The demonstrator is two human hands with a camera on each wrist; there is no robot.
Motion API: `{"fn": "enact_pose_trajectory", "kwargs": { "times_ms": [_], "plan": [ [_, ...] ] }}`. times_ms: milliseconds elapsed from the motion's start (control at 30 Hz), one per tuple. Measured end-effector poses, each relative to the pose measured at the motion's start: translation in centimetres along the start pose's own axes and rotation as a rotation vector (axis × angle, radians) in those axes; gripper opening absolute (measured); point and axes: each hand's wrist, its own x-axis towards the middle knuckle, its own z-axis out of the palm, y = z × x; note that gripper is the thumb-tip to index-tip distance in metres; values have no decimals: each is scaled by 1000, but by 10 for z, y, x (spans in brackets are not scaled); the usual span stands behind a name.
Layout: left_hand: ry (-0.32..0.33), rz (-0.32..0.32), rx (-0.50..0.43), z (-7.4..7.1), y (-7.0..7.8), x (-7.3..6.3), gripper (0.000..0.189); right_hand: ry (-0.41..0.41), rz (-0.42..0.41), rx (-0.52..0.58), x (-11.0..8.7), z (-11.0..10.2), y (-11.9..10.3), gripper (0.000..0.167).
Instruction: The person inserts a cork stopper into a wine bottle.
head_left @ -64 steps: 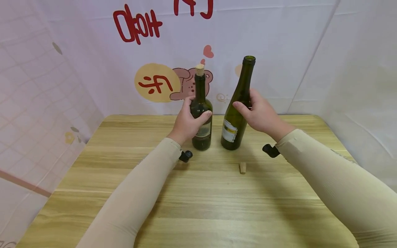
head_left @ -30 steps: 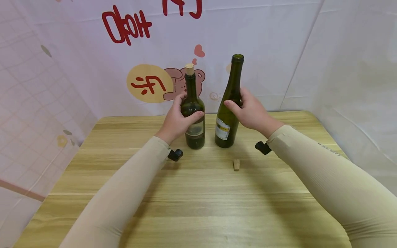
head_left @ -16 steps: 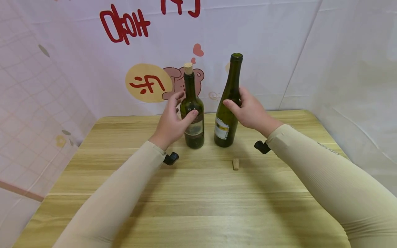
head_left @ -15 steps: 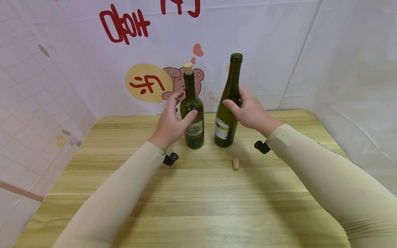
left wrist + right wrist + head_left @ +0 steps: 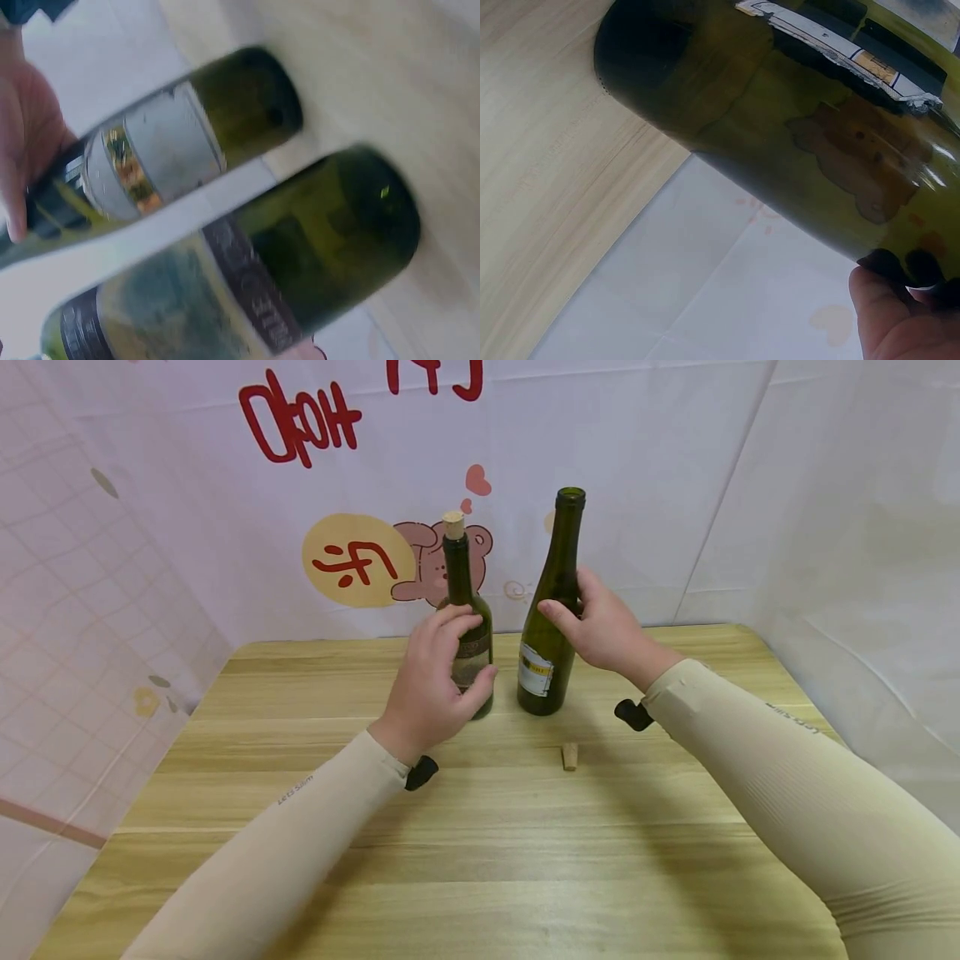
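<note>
My right hand [image 5: 609, 631] grips a green wine bottle [image 5: 546, 635] round its shoulder, thumb across the front. That bottle has an uncorked mouth and a torn white label, and its base is on the table. To its left stands a darker green wine bottle [image 5: 483, 647] with a cork [image 5: 453, 525] sticking out of its neck. In front of this corked bottle is my left hand [image 5: 431, 681], fingers loosely bent and covering part of its label. The left wrist view shows the corked bottle's label [image 5: 180, 300] close up. A loose cork [image 5: 570, 757] rests on the table.
The wooden table [image 5: 480, 860] ends at a pale printed cloth backdrop [image 5: 645, 460] just behind the bottles. Black wrist-camera parts [image 5: 633, 715] stick out beside both wrists.
My left hand has loosened from the corked bottle and come round toward its front. My right hand keeps its grip; the whole scene has shifted slightly left in the head view.
</note>
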Motion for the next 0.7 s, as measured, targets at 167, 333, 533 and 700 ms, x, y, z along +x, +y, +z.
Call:
{"fn": "enact_pose_trajectory", "kwargs": {
  "times_ms": [167,333,533,700],
  "plan": [
    [-138,32,16,9,7,-7,44,3,-9,-3,0,0,1,56],
    [-310,-9,40,19,13,-11,41,9,-10,-5,0,0,2,55],
    [-522,-105,85,34,16,-14,41,5,1,-3,0,0,2,58],
    [-645,-181,104,44,21,-15,42,3,-7,-5,1,0,3,58]
  ]
}}
